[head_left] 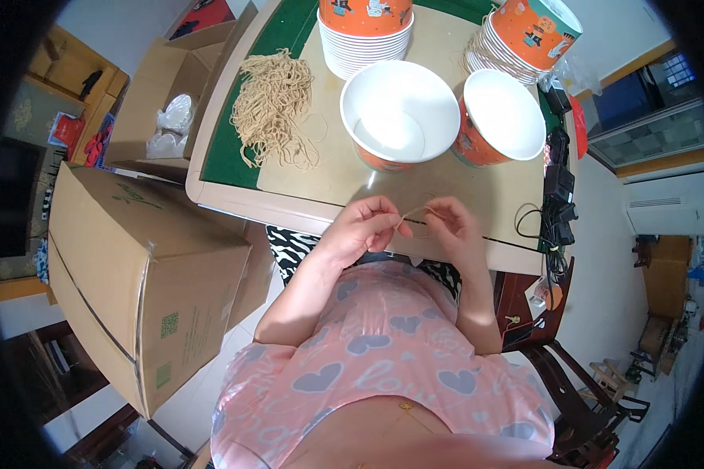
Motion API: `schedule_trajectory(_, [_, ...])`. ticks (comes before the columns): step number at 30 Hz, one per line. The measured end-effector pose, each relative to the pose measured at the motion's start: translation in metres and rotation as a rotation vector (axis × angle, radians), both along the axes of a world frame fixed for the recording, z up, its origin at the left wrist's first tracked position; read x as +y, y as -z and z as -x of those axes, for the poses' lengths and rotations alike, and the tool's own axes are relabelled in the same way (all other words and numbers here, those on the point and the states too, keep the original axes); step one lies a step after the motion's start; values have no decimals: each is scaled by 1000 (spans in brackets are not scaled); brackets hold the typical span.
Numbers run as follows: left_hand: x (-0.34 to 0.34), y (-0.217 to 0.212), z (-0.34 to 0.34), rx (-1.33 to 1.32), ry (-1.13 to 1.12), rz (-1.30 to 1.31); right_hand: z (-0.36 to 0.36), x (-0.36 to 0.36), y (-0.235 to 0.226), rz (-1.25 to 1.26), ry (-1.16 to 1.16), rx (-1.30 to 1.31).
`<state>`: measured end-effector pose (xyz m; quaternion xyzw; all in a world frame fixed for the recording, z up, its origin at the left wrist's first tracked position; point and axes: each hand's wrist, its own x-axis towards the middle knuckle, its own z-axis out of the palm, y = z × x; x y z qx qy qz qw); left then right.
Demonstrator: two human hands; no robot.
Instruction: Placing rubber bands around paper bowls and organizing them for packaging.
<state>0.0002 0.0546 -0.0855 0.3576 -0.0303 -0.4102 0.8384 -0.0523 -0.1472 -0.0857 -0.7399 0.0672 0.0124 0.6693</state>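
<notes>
My left hand [368,228] had its thumb and forefinger pressed together on a strand of tan string [416,209], just above the near edge of the table. My right hand [455,230], a little blurred, was close beside it, thumb and forefinger pinching the same strand, which arched in a short curve across the gap between my two hands. Both forearms came up past my pink top [368,344] with its grey hearts.

Beyond my fingers, a tan mat [328,187] lay on the table [242,199], over a green surface that showed along the left and far sides. A big white-lined tub [400,113], orange outside, stood open just past my hands, and a second tub [504,116] leaned to its right. Behind the first rose a stack of nested tubs [366,47]; another stack [516,39] tilted at the far right, with string around it. A loose heap of string [272,109] lay to the left of the tubs.

Black adapters [559,181] and their cables lined the table's right edge. Off to my left stood a large closed carton [188,313], and beyond it an open carton [137,117] with white wrapped things [176,113] inside.
</notes>
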Motion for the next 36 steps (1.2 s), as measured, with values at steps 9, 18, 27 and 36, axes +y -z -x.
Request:
schedule_trajectory(9, [-4,-5,4,-119,4,-111,-4,15,4,-308,-204,64])
schedule_trajectory(18, [-1,-4,5,-186,-15,-233,-3,9,11,51,-103,-56])
schedule_trajectory(27, [2,3,8,-151,-67,-295,1,16,-6,-160,57,-43])
schedule_trajectory(36, [6,2,2,180,235,-15,6,24,-18,208,-17,-117])
